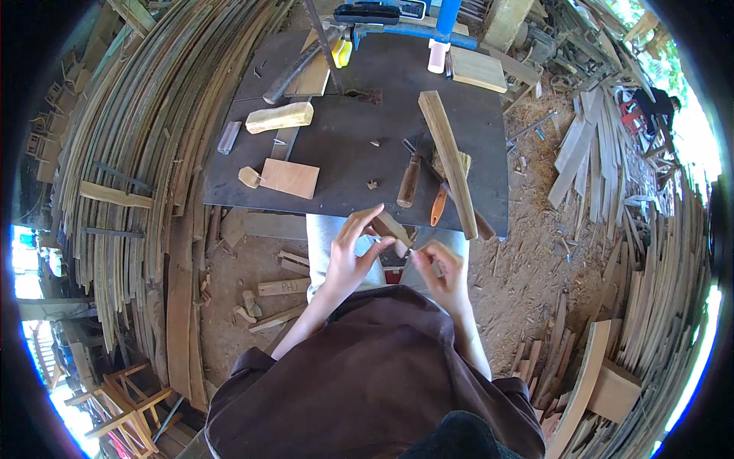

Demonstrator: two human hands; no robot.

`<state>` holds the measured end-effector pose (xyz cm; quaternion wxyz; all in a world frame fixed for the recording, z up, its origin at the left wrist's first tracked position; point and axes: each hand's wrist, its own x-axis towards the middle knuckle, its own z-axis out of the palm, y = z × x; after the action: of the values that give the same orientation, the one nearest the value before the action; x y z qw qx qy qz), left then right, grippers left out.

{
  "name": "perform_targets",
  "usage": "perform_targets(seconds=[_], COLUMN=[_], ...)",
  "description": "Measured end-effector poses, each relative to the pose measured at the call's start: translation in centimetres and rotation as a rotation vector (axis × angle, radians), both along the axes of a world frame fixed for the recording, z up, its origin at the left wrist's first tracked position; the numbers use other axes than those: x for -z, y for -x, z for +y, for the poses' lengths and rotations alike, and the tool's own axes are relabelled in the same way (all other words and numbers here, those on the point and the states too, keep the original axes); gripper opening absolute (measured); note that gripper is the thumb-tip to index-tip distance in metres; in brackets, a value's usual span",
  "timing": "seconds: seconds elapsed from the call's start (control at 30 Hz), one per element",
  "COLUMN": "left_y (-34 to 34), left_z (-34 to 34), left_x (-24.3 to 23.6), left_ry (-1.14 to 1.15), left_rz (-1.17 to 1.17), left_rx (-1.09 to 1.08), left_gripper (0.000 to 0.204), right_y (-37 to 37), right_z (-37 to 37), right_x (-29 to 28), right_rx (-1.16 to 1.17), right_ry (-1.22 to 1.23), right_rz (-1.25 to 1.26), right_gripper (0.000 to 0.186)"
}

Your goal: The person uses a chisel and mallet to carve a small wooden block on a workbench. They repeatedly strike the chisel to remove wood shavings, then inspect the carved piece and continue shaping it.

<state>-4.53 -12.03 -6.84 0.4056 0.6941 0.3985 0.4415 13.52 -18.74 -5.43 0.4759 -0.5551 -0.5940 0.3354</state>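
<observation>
Over my lap, just below the table's front edge, my left hand (353,249) grips a small wooden piece (388,227), fingers along its top. My right hand (437,268) pinches at the near end of that piece, on something small that I cannot make out. On the dark table (352,130) above my hands lie a wooden-handled tool (410,177), an orange-handled tool (438,205), a long wooden batten (443,149) reaching past the front edge, and a flat pale board (289,177).
Stacked planks (145,115) fill the left; more timber (634,321) leans at right. A blue metal fixture (397,38), a carved pale block (279,117) and boards occupy the table. Wood scraps litter the floor. A person (650,107) is at the far right. A chair frame (122,398) stands lower left.
</observation>
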Motion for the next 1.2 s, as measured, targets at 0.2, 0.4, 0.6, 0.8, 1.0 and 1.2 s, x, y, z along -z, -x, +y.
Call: perform_targets(seconds=[0.2,0.4,0.6,0.8,1.0,1.2], left_y=[0.1,0.2,0.1,-0.1,-1.3,-1.6], left_z=[0.2,0.0,0.1,-0.7,-0.7,0.4], left_x=[0.2,-0.4,-0.4,-1.4,-2.1,-2.4], left_ry=[-0.091,-0.155,-0.175,-0.124,-0.041,-0.033], left_rz=[0.082,0.129,0.154,0.047,-0.117,-0.091], left_rx=[-0.054,-0.015,0.005,0.039,0.039,-0.003], left_gripper=[0.051,0.051,0.044,0.04,0.033,0.037], right_y=[1.5,1.9,2.6,2.9,2.9,2.3], right_z=[-0.1,0.1,-0.3,-0.3,0.1,1.5], right_x=[0.0,0.0,0.1,-0.1,-0.4,-1.7], right_rx=[-0.048,-0.103,-0.247,-0.277,-0.316,-0.38], right_ry=[0.099,0.069,0.194,0.215,0.037,0.111], right_rz=[0.002,-0.005,0.015,0.155,0.169,0.191], right_gripper=[0.014,0.014,0.014,0.031,0.022,0.022])
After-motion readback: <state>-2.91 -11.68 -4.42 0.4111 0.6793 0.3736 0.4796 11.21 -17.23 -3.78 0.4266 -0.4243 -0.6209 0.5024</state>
